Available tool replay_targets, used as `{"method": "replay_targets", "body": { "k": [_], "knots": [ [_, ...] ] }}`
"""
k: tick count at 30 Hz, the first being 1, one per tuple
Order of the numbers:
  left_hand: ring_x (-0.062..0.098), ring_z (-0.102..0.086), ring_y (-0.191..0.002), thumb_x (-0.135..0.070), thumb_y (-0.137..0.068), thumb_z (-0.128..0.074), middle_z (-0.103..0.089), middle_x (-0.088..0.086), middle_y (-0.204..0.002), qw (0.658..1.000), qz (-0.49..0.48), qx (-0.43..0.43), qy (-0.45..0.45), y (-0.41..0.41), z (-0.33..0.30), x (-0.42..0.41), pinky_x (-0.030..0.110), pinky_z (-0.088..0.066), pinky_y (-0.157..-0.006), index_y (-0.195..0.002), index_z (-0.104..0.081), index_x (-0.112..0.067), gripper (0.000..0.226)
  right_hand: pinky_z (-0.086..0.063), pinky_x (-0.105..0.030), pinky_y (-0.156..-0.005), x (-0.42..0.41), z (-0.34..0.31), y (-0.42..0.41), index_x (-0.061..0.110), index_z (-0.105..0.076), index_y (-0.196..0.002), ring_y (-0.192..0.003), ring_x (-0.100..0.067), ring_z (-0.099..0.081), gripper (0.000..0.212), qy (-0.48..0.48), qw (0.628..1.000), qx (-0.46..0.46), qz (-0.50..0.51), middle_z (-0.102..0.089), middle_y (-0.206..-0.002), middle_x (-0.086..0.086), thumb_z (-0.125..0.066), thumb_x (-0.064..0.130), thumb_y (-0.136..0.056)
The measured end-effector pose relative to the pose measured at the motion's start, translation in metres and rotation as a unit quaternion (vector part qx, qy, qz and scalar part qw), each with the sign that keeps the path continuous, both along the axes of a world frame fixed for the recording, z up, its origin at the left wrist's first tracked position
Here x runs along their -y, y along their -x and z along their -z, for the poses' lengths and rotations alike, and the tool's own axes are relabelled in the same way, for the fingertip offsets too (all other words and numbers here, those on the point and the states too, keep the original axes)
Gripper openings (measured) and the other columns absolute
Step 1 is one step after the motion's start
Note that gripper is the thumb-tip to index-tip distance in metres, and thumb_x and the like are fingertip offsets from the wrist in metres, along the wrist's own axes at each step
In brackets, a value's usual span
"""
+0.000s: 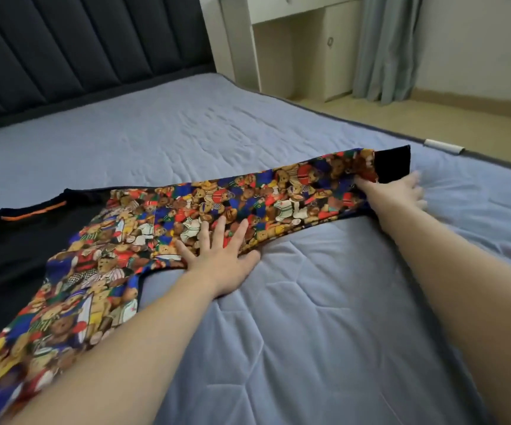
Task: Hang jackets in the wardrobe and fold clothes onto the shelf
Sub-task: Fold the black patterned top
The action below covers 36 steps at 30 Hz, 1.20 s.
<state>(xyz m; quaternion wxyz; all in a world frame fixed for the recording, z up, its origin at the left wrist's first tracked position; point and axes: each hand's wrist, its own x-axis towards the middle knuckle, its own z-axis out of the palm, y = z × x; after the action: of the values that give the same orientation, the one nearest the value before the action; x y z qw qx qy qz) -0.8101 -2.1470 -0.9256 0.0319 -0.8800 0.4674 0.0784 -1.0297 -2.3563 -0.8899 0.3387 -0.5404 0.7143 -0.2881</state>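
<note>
A black sweater [18, 237] with a colourful teddy-bear print lies spread flat on the bed [309, 317]. One printed sleeve [278, 197] stretches out to the right and ends in a black cuff [393, 162]. My left hand [220, 259] lies flat with spread fingers on the sleeve near the armpit. At the cuff end, my right hand [398, 191] presses the sleeve's edge with its fingers straight. An orange strip [33, 213] marks the neckline at the left.
The bed has a grey-blue quilted cover and a dark padded headboard [79, 50] at the back. A white desk [294, 41] and a grey curtain [386, 47] stand beyond the bed's right edge. A small white object [444, 147] lies on the beige floor.
</note>
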Motion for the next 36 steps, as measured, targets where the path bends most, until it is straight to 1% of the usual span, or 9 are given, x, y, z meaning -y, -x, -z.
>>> {"method": "replay_targets", "body": {
  "k": [7,15,18,20,23,25,29,32,36],
  "knots": [
    [0.023,0.028,-0.144,-0.082,-0.071,0.002,0.023,-0.011,-0.159,0.999,-0.001,0.032,0.015,0.004,0.009,-0.002,0.071,0.023,-0.097,-0.139,0.022,-0.057,0.075,-0.021,-0.047,-0.107,-0.014,0.031,-0.024,0.007,-0.014,-0.151,-0.134,-0.037,-0.029,0.080,0.166,0.976,-0.131,0.051,-0.015,-0.157,-0.016,-0.051,0.040,-0.089],
    [0.011,0.024,-0.145,-0.075,-0.084,-0.015,0.019,-0.008,-0.161,0.993,0.072,-0.085,-0.035,0.052,-0.026,-0.136,0.041,0.019,-0.116,-0.153,0.011,-0.035,0.084,-0.003,-0.046,-0.117,-0.128,0.018,-0.030,0.007,-0.016,-0.152,-0.146,-0.035,-0.006,0.074,0.114,0.972,-0.130,-0.161,-0.004,-0.159,-0.021,-0.042,0.041,-0.092],
    [0.027,-0.024,-0.142,-0.070,-0.077,-0.034,-0.030,0.008,-0.153,0.993,0.079,0.085,0.029,0.074,-0.045,-0.238,0.046,-0.015,-0.118,-0.144,-0.036,-0.021,0.083,-0.025,-0.044,-0.110,-0.193,0.006,-0.049,0.015,-0.051,-0.133,-0.133,-0.035,-0.034,0.048,0.143,0.936,-0.137,-0.290,-0.041,-0.143,-0.017,-0.044,0.035,-0.089],
    [0.033,-0.049,-0.112,-0.064,-0.065,-0.047,-0.052,0.013,-0.126,0.987,0.021,0.154,0.027,0.090,-0.061,-0.289,0.049,-0.042,-0.094,-0.120,-0.054,-0.014,0.075,-0.047,-0.036,-0.080,-0.234,-0.007,-0.071,0.015,-0.066,-0.094,-0.096,-0.032,-0.057,0.025,0.116,0.920,-0.064,-0.369,-0.065,-0.102,-0.012,-0.045,0.025,-0.087],
    [0.031,-0.054,-0.105,-0.066,-0.068,-0.044,-0.048,0.011,-0.122,0.989,-0.084,0.063,-0.105,0.104,-0.076,-0.332,0.040,-0.039,-0.076,-0.132,-0.023,-0.015,0.085,-0.037,-0.021,-0.046,-0.298,-0.028,-0.102,0.009,-0.054,-0.081,-0.047,-0.022,-0.054,0.020,-0.169,0.871,0.100,-0.450,-0.065,-0.062,-0.009,-0.048,0.027,-0.089],
    [0.031,-0.060,-0.102,-0.065,-0.073,-0.047,-0.057,0.009,-0.116,0.984,-0.127,0.004,-0.128,0.104,-0.079,-0.346,0.035,-0.039,-0.070,-0.130,-0.026,-0.012,0.080,-0.045,-0.020,-0.045,-0.335,-0.032,-0.117,0.005,-0.054,-0.095,-0.047,-0.022,-0.062,0.039,-0.300,0.808,0.112,-0.494,-0.068,-0.065,-0.013,-0.051,0.044,-0.092],
    [0.031,-0.060,-0.089,-0.045,-0.089,-0.048,-0.065,0.014,-0.103,0.986,-0.053,-0.044,-0.154,0.112,-0.106,-0.346,0.029,-0.042,-0.067,-0.097,-0.061,-0.006,0.042,-0.057,-0.033,-0.050,-0.373,-0.041,-0.130,0.002,-0.054,-0.092,-0.050,-0.024,-0.062,0.018,-0.232,0.833,0.078,-0.496,-0.061,-0.062,-0.013,-0.054,0.020,-0.095],
    [0.018,-0.049,-0.062,-0.032,-0.093,-0.049,-0.051,0.005,-0.070,0.979,0.010,-0.133,-0.156,0.122,-0.128,-0.320,0.020,-0.040,-0.050,-0.073,-0.052,-0.009,0.031,-0.054,-0.033,-0.039,-0.361,-0.057,-0.123,0.004,-0.047,-0.076,-0.045,-0.022,-0.059,0.023,-0.169,0.856,0.014,-0.489,-0.059,-0.058,-0.012,-0.037,0.002,-0.097],
    [0.023,-0.059,-0.046,-0.037,-0.095,-0.046,-0.056,0.011,-0.069,0.928,-0.022,-0.351,-0.125,0.157,-0.113,-0.293,0.028,-0.052,-0.046,-0.075,-0.053,-0.008,0.036,-0.048,-0.022,-0.034,-0.332,-0.063,-0.090,0.001,-0.056,-0.085,-0.028,-0.011,-0.052,0.016,-0.094,0.849,-0.128,-0.504,-0.055,-0.065,-0.010,-0.046,0.008,-0.095]
  ]
}}
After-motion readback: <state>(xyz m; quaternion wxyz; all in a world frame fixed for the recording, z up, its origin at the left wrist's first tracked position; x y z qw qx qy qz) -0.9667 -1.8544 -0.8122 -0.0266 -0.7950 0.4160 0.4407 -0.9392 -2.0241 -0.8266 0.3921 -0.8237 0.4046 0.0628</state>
